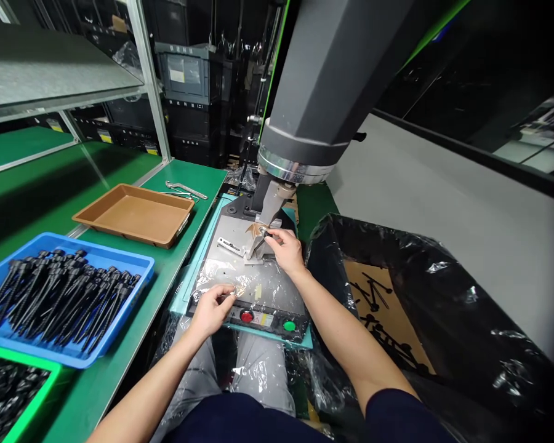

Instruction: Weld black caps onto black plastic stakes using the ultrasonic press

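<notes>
My right hand (287, 251) is at the metal fixture (253, 249) under the machine's horn (272, 203). Its thumb and fingertips pinch a small black part with a ridged, strap-like tail, partly hidden by the fixture and the fingers. My left hand (212, 309) hovers over the front of the metal base plate (221, 271), with thumb and index fingertips drawn together. Whatever sits between them is too small to make out. Below the plate are a red button (246, 316) and a green button (289, 325).
On the green bench (161, 264) at left stand a blue tray (143, 264) of black strap parts, a brown tray (133, 212), wrenches (184, 188) and a green bin (50, 375) of small black pieces. A black-lined box (323, 246) holding strap parts stands at right.
</notes>
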Demonstrator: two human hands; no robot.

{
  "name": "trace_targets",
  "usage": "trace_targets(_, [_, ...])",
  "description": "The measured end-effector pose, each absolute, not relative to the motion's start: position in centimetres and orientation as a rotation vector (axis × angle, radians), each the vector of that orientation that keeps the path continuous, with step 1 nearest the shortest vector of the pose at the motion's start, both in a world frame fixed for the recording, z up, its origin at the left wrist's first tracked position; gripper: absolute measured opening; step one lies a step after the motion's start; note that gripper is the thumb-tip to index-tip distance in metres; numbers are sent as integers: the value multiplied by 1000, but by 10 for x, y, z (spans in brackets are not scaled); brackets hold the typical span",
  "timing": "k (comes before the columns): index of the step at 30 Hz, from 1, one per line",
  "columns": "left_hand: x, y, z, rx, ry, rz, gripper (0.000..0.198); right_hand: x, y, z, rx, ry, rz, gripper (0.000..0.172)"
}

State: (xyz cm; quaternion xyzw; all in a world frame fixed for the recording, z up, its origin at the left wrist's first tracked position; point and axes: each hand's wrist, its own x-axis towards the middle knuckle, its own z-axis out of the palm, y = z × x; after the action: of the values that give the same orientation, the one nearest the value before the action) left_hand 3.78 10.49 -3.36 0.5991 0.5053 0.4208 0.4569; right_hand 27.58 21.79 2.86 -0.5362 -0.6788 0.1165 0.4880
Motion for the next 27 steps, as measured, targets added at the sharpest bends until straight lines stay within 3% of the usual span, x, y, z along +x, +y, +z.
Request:
trace_targets(10, [34,103,-56,1359,1201,984,24,273,253,25,-1502,-1561,388,30])
trace_targets(27, [30,100,-66,1318,1176,944,24,286,253,36,-1320,-1860,282,15])
